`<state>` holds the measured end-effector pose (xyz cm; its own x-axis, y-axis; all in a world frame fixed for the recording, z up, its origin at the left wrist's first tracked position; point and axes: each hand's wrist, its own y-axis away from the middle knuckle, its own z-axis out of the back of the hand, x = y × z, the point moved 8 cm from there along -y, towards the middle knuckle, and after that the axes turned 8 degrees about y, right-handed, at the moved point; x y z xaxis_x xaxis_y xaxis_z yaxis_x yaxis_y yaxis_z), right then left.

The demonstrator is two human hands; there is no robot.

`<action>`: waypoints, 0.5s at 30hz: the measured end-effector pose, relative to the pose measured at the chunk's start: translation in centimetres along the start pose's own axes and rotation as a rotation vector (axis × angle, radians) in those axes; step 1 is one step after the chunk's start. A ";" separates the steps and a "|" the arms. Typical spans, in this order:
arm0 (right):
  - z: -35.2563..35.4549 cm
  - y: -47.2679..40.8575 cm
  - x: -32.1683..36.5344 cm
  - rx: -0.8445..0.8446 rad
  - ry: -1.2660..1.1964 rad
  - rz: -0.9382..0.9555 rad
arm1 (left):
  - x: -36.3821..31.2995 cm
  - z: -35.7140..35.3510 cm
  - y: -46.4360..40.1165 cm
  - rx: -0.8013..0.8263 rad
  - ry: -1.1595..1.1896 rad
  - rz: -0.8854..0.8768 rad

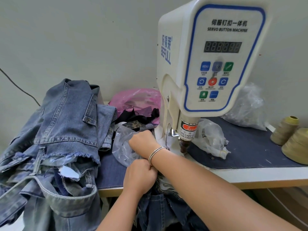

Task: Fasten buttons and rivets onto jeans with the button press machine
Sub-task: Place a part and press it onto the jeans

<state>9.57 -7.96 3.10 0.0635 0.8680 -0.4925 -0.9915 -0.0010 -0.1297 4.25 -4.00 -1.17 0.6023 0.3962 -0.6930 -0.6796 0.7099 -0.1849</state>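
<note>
Head view: white press (pixel 208 64) on table (pixel 250 175), blue denim mat (pixel 246 147) under it, plain grey wall (pixel 83 39) behind. Jeans pile (pixel 55 139) at left; dark jeans (pixel 160 207) hanging off front edge. Right hand (pixel 141 139) reaching into clear bag (pixel 123 147), grip not visible. Left hand (pixel 140 177) fisted over dark jeans, grip unclear. Thread cones (pixel 290 139) far right, pink bag (pixel 136 99) at back.

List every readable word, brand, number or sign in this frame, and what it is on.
"SERVO BUTTON MACHINE": control panel, under Chinese characters.
"BEFULL": machine side.
"888888": panel display.
"TAKE CARE OF YOUR FINGER", partly cut off: warning label.
Captions under the panel buttons: too small to read.
</note>
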 end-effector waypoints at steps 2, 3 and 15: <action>-0.2 0.2 -0.3 -0.004 -0.025 -0.027 | -0.1 0.0 0.1 0.003 -0.001 -0.009; -0.3 0.3 -0.5 -0.006 -0.040 -0.055 | -0.1 0.0 0.1 0.001 -0.001 -0.015; -1.8 0.8 -1.6 -0.017 -0.204 -0.178 | -0.2 -0.3 0.0 0.018 -0.055 -0.041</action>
<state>8.88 -10.27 2.20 0.2113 0.9372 -0.2773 -0.9646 0.1542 -0.2139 4.05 -4.27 -1.24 0.6518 0.3979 -0.6457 -0.6468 0.7362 -0.1993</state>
